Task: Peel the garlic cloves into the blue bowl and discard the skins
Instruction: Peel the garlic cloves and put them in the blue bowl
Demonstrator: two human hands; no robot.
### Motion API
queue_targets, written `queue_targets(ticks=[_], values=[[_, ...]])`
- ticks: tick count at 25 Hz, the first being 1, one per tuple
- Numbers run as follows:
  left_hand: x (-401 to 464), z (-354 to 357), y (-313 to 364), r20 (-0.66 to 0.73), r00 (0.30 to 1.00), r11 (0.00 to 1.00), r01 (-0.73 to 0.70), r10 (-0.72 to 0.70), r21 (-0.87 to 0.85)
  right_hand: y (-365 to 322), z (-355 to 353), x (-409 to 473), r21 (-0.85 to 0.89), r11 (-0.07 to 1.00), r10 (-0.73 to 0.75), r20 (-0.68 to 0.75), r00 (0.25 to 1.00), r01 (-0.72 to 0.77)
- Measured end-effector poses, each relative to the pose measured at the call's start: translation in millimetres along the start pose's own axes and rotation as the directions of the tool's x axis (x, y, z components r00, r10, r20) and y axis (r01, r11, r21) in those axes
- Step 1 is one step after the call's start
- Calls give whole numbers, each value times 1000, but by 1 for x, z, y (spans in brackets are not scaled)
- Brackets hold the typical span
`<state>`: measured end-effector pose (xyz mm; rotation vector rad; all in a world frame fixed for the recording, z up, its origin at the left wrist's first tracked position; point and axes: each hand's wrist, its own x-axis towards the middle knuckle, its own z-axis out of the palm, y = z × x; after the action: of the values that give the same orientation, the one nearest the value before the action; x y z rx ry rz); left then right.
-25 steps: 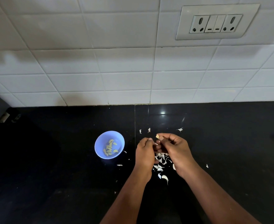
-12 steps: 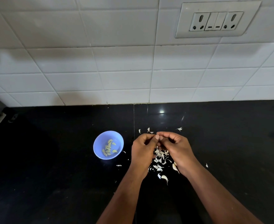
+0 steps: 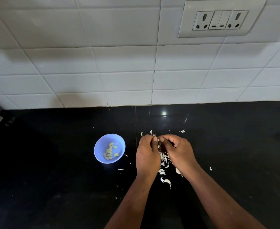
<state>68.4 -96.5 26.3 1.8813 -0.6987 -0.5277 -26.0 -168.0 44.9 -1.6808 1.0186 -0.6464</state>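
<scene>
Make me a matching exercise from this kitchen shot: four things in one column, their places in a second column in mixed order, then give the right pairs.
Things:
1. blue bowl
2. peeled cloves
3. pile of skins
4. switch plate

Places:
A. on the white tiled wall, upper right
B. on the black counter, left of the left hand
C. on the counter, under and between the left hand and the right hand
D. lying inside the bowl

Pairs: 1-B, 2-D, 3-C, 4-A
</scene>
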Motion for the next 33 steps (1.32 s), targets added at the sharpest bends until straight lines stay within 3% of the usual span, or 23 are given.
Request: queue_targets(ticks=[2, 6, 9, 12, 15, 17, 21, 23, 28, 31, 33], values=[[-3, 3, 2, -42, 999, 998, -33, 31, -60, -3, 6, -1, 197, 976, 93, -11, 996, -89], [-1, 6, 4, -32, 999, 967, -27, 20, -252, -6, 19, -5, 510, 830, 252, 24, 968, -228], [1, 7, 3, -24, 998, 934, 39, -51, -356, -8, 22, -5, 624, 720, 326, 80, 942, -302], [-3, 8, 6, 23, 987, 877, 152, -159, -455, -12, 21, -3, 642, 704, 327, 87, 941, -304], [-2, 5, 9, 109, 970, 803, 239, -215, -545, -16, 16, -6, 586, 759, 293, 82, 953, -284], [-2, 4, 7, 136, 973, 813, 232, -188, -533, -18, 13, -7, 491, 834, 267, 42, 963, -253], [-7, 5, 0, 161, 974, 826, 222, -161, -518, -16, 11, -4, 113, 982, 163, -71, 984, -155], [-10, 8, 0, 170, 970, 824, 236, -172, -514, -14, 11, -4, -49, 993, 101, -87, 991, -105], [-19, 11, -9, 158, 974, 852, 218, -161, -476, -7, 9, -6, -250, 966, 58, -54, 997, -70], [-21, 11, -6, 161, 970, 864, 236, -182, -445, -3, 6, -12, -301, 952, 34, -41, 999, -45], [-21, 11, -5, 117, 985, 892, 164, -126, -422, -4, 4, -14, -253, 965, 62, -45, 997, -71]])
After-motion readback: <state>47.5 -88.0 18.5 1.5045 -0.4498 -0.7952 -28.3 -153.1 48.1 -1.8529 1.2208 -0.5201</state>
